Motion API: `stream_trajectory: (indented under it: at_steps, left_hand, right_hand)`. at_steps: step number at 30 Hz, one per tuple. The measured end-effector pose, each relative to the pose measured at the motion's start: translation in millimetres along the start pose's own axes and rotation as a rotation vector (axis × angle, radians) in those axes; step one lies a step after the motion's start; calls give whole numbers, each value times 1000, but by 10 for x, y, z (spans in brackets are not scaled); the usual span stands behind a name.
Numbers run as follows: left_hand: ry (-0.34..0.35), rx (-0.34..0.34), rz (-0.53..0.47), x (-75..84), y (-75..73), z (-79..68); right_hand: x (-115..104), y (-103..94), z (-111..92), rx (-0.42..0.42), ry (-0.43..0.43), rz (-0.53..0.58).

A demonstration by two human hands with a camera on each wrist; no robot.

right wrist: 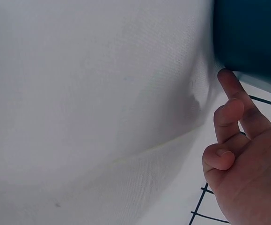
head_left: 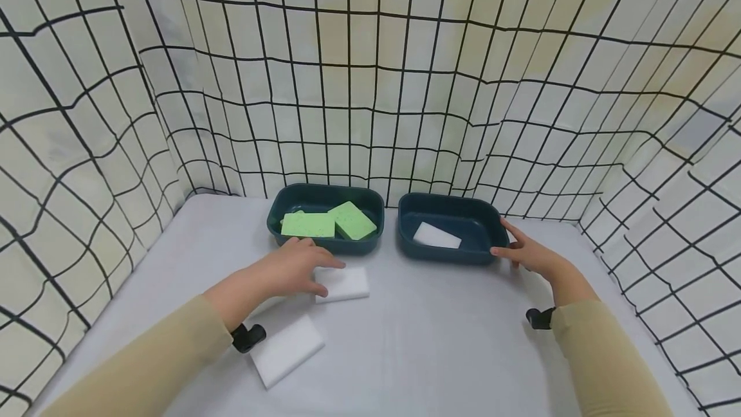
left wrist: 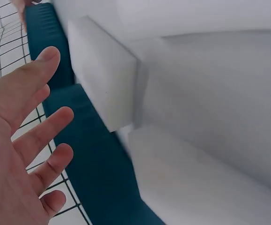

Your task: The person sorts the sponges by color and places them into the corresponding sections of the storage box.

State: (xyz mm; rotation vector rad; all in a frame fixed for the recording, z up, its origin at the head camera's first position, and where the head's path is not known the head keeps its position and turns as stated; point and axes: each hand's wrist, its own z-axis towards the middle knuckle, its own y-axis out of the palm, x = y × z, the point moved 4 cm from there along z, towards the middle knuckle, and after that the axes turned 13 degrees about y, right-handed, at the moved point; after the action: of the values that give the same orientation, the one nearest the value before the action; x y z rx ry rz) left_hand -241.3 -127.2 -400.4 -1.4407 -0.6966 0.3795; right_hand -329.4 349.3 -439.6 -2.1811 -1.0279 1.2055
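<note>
In the head view my left hand (head_left: 298, 267) reaches over a white sponge (head_left: 347, 285) lying flat before the left bin. Its thumb and fingers are spread, and the palm holds nothing. The left wrist view shows this hand (left wrist: 32, 122) beside the same white sponge (left wrist: 102, 75), fingers apart from it. Another white sponge (head_left: 287, 349) lies nearer, by my left wrist. My right hand (head_left: 532, 253) rests fingertips against the right end of a dark teal bin (head_left: 448, 253), which contains a white sponge (head_left: 437, 235). In the right wrist view, one fingertip (right wrist: 226, 75) meets the bin's lower edge.
A second dark teal bin (head_left: 353, 247) stands at the left, holding several green sponges (head_left: 307, 225). Both bins are close to the back wire grid (head_left: 379, 89), which also rises along both sides. White cloth (head_left: 434, 340) covers the table.
</note>
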Motion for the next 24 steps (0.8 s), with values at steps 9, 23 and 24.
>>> stream_trajectory:
  at_steps: [9,23,24]
  left_hand:
    - [-2,-83,11,-52,190,88]
    - [-5,-79,4,-57,154,138]
    - [-7,-81,6,-58,153,141]
  right_hand:
    - [5,15,-15,-19,-19,1]
    - [5,-17,-3,7,8,-12]
    - [3,-20,-3,8,10,-12]
